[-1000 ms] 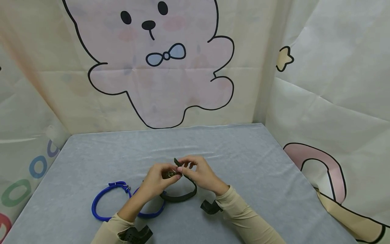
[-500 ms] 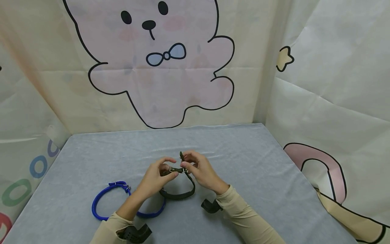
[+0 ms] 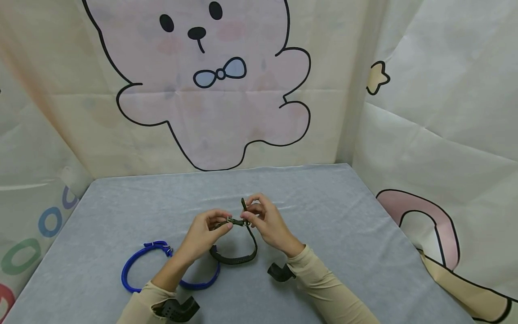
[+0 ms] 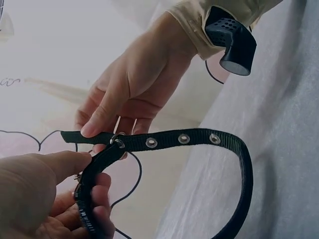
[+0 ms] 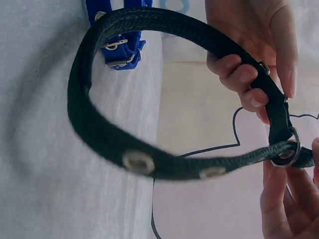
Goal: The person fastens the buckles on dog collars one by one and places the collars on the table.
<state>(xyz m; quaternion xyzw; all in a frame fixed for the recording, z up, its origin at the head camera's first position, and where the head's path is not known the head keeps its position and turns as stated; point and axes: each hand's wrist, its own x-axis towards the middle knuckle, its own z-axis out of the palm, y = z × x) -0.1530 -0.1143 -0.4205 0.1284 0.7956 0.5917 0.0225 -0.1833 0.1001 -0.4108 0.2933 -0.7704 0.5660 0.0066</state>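
A dark green collar (image 3: 236,260) with metal eyelets (image 4: 183,139) hangs in a loop between both hands, above the table. With thumb and fingers, the left hand (image 3: 202,231) grips it near its metal fittings. The right hand (image 3: 267,222) pinches the strap's free end (image 4: 72,137), which passes through the metal buckle (image 5: 297,149) and sticks out beyond it. On the table to the left, blue collar loops (image 3: 126,270) lie partly hidden behind the left forearm; whether they are joined cannot be told.
Grey-blue cloth covers the table (image 3: 323,202). Fabric walls with cartoon prints (image 3: 238,112) stand behind it and at both sides. A black wrist camera (image 3: 178,310) sits on the left sleeve, another (image 3: 281,272) on the right.
Both hands have risen a little, and the collar's buckle, hidden among the fingers at first, now shows between them. The strap's free end stands higher and more upright.
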